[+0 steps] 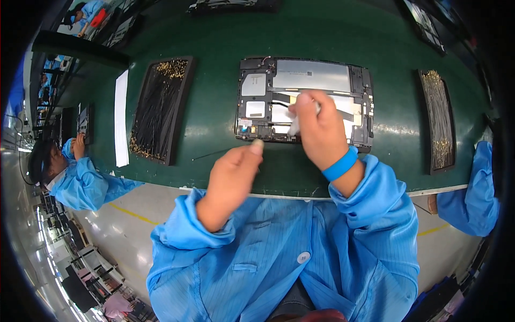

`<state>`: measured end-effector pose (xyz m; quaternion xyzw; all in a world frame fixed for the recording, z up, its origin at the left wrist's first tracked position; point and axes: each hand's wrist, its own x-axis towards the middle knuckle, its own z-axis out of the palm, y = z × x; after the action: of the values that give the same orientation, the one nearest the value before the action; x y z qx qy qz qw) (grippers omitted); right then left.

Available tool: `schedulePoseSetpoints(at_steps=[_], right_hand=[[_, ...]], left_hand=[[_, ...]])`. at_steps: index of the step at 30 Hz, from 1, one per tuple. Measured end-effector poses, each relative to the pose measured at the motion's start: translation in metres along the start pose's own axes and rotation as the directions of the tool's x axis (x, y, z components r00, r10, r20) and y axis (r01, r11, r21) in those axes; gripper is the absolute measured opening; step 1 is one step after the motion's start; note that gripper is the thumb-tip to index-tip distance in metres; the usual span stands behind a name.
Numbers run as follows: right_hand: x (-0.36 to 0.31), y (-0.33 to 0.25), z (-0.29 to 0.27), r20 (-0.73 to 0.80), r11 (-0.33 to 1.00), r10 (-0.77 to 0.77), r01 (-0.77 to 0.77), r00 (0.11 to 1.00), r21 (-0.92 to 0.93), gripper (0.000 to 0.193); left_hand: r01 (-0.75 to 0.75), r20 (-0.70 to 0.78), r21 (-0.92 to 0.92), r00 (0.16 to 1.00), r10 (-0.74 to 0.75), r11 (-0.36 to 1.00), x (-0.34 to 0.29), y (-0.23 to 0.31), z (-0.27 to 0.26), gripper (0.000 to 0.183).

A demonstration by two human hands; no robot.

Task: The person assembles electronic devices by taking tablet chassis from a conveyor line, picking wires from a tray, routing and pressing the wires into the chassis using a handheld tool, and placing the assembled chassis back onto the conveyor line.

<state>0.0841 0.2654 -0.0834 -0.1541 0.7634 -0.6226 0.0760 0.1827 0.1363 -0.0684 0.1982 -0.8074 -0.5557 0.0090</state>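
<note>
An opened tablet-like device (pixel 311 75) lies on the green bench in front of me, its inner parts, silver panels and black frame exposed. My right hand (pixel 324 129), with a blue wrist band (pixel 341 164), is closed over its lower middle. A blurred white tool (pixel 294 127) sticks out of that fist toward the device's near edge; its exact kind is unclear. Just off the device's near left edge, my left hand (pixel 232 180) is pinched, thumb against fingers. From it a thin black cable (pixel 210 154) runs left over the bench.
A dark tray (pixel 186 91) of black cables with gold ends stands left, beside a white strip (pixel 122 118). Another tray (pixel 430 129) with grey cables stands right. Co-workers in blue sit at the far left (pixel 88 185) and right (pixel 472 198). More devices lie along the bench's far side.
</note>
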Motion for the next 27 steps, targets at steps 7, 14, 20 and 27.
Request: schedulePoseSetpoints(at_steps=[7,14,20,27], right_hand=[[0.005,0.002,0.000,0.005,0.935,0.182,-0.175,0.983,0.310,0.035],[0.004,0.001,0.000,0.003,0.928,0.198,-0.189,0.980,0.322,0.040],[0.005,0.003,0.002,0.044,0.925,0.199,-0.202,0.979,0.321,0.039],[0.042,-0.007,0.006,0.605,0.924,0.171,0.088,0.778,-0.373,0.043]], left_hand=[[0.251,-0.077,-0.859,0.798,-0.598,0.446,0.014,-0.026,-0.011,0.017],[0.565,0.303,-0.406,0.825,-0.477,0.718,-0.022,-0.002,-0.014,0.035],[0.612,0.370,-0.424,0.790,-0.489,0.668,-0.007,-0.009,-0.001,0.033],[0.562,0.312,-0.445,0.827,-0.467,0.697,0.007,-0.009,-0.006,0.030]])
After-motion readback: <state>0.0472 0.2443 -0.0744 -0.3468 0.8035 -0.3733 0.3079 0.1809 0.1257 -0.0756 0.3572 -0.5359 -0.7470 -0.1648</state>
